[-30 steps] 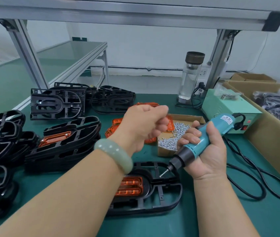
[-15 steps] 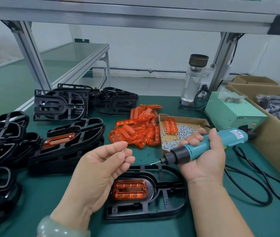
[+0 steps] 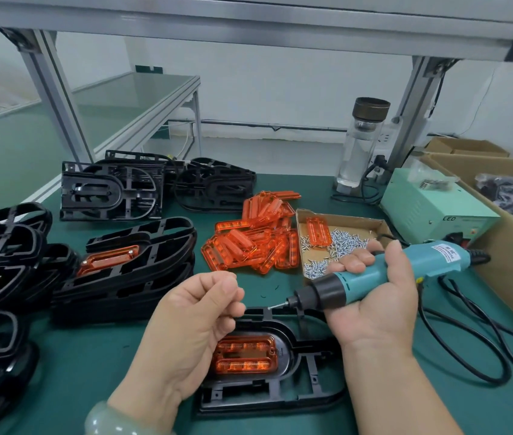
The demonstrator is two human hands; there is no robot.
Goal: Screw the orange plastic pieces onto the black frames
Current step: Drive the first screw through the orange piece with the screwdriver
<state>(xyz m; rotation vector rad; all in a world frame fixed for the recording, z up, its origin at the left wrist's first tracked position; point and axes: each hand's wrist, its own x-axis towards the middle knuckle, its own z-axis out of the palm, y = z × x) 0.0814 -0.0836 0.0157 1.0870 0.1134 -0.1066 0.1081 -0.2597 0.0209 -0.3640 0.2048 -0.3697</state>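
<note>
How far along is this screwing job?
Done: the left stack's top frame carries a screwed-in orange piece. In hand: right hand grips the screwdriver, screw on its tip, near the front frame. Remaining: a pile of loose orange pieces, bare frames behind.

You have one electric screwdriver [image 3: 361,279], one water bottle [image 3: 360,146], one green power box [image 3: 430,208] and one small cardboard tray [image 3: 349,217]. One black frame [image 3: 288,351] lies alone before you, holding one orange piece [image 3: 244,356]. One loose orange piece [image 3: 318,230] sits in the tray. The heaped orange pieces [image 3: 248,243], the screws [image 3: 343,243] and the stacked frames [image 3: 129,271] are too many to count.
</note>
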